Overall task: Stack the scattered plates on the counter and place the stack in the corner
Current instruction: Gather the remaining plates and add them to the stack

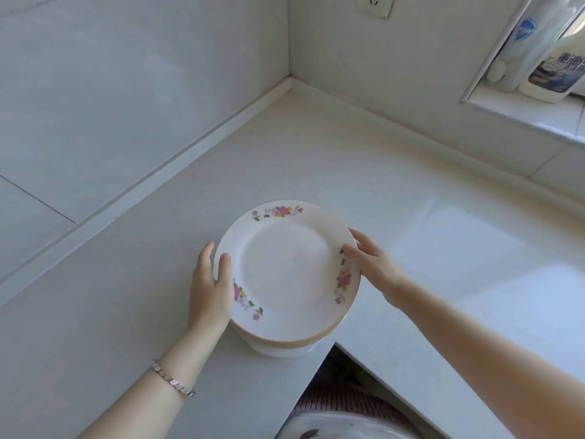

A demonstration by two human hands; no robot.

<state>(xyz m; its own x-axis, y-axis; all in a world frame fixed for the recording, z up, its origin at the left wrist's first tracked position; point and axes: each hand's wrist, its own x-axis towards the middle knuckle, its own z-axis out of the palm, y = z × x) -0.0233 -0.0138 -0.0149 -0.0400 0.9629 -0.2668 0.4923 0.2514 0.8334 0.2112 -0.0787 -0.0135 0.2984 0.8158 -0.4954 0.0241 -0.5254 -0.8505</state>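
White ware: stack of plates (286, 274), top plate with sprays of pink, yellow and green flowers on the rim and a tan edge band; rims of further plates show beneath it at the near side.
Count: cannot tell; only the layered edges are visible.
Location: on the pale counter (316, 160), close to its near inner edge, well apart from the corner (289, 79) where the two tiled walls meet.
Left hand (210, 286): closed on the stack's left rim, thumb on top, fingers down the side.
Right hand (372, 264): closed on the right rim, thumb over the flower spray, fingers curled behind.
Wrist: metal bracelet (172, 380) on the left arm.
Sill: two bottles (550, 58) in the window recess, far right.
Stage, as judged: stacking looks done; the move to the corner is not yet made.
Risk, slip: the hold is on the rims only, so upper plates could slide off lower ones if the stack tilts.
Risk, edge: the stack sits near the counter's drop; a pull toward the body could tip it over.
Risk, arrival: a push too far could knock the rims against the wall and chip them.
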